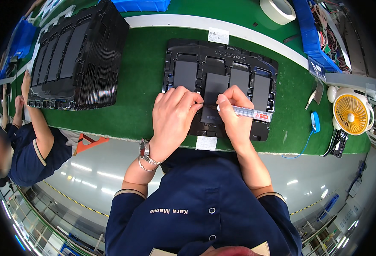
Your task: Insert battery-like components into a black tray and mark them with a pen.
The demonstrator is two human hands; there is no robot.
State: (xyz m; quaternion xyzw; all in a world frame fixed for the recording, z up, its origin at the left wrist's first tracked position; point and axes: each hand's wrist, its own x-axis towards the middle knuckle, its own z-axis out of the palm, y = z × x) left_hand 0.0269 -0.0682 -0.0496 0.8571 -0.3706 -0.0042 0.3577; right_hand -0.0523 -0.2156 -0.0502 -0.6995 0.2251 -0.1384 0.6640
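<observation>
A black moulded tray [222, 48] lies on the green bench in front of me, with several dark rectangular panels in its slots. One dark panel [216, 85] sits lower than its neighbours, partly out of line with its slot. My left hand [175, 112] is closed, thumb and forefinger pinched at that panel's left edge. My right hand [235, 113] is closed around a white marker pen [250, 112] with a red-marked end. Its left end is over the panel; the tip is too small to make out.
A tall stack of black trays [98, 64] stands at the left. On the right are a yellow-and-white fan [351, 112], a small blue tool [315, 122] with a cord, and a blue bin [314, 38] of cables. A tape roll [278, 10] lies at the back. A co-worker [36, 145] stands left.
</observation>
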